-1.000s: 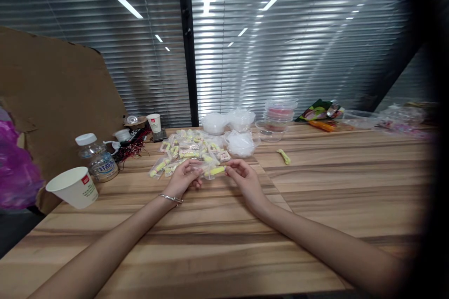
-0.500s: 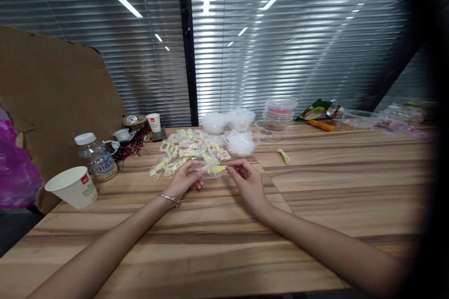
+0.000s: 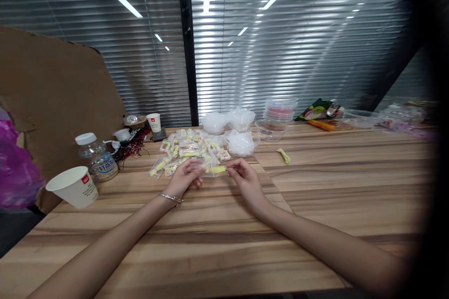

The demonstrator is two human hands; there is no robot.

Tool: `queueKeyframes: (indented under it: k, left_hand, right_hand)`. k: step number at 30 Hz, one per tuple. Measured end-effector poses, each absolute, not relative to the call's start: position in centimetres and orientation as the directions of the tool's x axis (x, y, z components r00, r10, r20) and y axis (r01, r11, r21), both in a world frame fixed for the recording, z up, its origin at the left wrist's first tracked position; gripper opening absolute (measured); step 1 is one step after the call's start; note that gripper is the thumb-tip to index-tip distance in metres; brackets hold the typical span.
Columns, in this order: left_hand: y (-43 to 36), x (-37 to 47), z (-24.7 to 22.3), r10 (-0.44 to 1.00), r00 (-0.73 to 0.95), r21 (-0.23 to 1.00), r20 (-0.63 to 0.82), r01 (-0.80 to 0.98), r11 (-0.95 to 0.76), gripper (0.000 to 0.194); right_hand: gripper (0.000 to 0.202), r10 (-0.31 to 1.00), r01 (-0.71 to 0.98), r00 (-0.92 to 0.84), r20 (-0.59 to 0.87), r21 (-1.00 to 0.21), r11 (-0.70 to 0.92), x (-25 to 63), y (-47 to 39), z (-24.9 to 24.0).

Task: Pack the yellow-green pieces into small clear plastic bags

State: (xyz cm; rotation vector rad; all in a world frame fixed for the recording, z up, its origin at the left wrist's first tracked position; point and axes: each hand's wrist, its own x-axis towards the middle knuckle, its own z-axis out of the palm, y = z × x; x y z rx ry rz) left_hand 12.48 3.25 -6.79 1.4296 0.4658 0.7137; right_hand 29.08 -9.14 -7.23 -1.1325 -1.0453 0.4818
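My left hand (image 3: 184, 178), with a silver bracelet at its wrist, pinches a small clear plastic bag (image 3: 206, 167). At the bag's right side my right hand (image 3: 245, 181) is closed on the end of a yellow strip (image 3: 219, 169). The strip lies level between both hands, its left part at or inside the bag. Just behind them is a pile of clear bags (image 3: 189, 145) holding yellow and pinkish pieces. A loose yellow-green piece (image 3: 283, 156) rests on the wooden table (image 3: 315, 187) to the right.
White-filled bowls (image 3: 242, 143) and stacked clear tubs (image 3: 279, 111) stand behind the pile. On the left are a paper cup (image 3: 73, 188), a bottle (image 3: 100, 161), a smaller cup (image 3: 154, 123) and cardboard (image 3: 52, 84). Orange and green packaging (image 3: 320, 111) lies back right.
The yellow strip has shifted slightly left toward the bag, and its tilt is now flatter. Both hands have barely moved.
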Motion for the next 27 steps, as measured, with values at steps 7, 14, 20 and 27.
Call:
queueKeyframes:
  k: [7,14,20,27]
  left_hand:
    - [3.54,12.45,-7.12,0.650,0.744,0.986,0.154,-0.159,-0.052,0.044]
    - [3.03,12.39,-6.50,0.629,0.766,0.987,0.132,-0.162,-0.010,0.043]
    - [2.95,12.35,-6.60,0.595,0.796,0.991,0.105,-0.134,0.005,0.051]
    - [3.38,12.44,-7.25,0.615,0.785,0.993,0.078,-0.115,0.021,0.050]
  right_hand:
    - [0.013,0.813,0.339,0.342,0.471,-0.869,0.361,28.72,-9.17,-7.54]
    - [0.009,0.805,0.460,0.312,0.505,-0.821,0.337,28.35,-9.55,-7.26]
    - [0.007,0.770,0.436,0.390,0.505,-0.838,0.329,28.27,-9.54,-7.18]
    - [0.010,0.688,0.427,0.475,0.549,-0.827,0.365,28.32,-9.81,-6.99]
